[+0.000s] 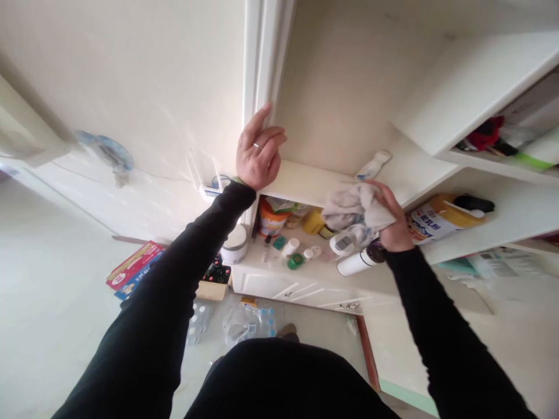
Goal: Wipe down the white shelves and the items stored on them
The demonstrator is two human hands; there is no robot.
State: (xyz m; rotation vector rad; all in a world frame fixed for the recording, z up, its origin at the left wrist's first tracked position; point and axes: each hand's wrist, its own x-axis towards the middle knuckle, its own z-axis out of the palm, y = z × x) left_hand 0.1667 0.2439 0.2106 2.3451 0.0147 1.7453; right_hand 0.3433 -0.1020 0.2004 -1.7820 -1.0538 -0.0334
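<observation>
My left hand point(258, 150) rests against the white upright edge of a shelf unit point(305, 180), fingers stretched and slightly curled, a ring on one finger, holding nothing. My right hand point(390, 216) grips a crumpled grey-white cloth point(351, 206) at the front edge of the upper shelf board. Just below the cloth lie a white thermometer-like device point(343, 243) and a white cylinder bottle point(356, 263). A white bottle point(372, 166) lies on the shelf behind the cloth.
The lower shelf holds an orange can point(271, 221), a white jar point(234, 244), small lids and a yellow tin point(437, 218) on its side. Drawers point(301, 288) sit beneath. On the floor lie coloured boxes point(133, 269) and packed water bottles point(247, 323).
</observation>
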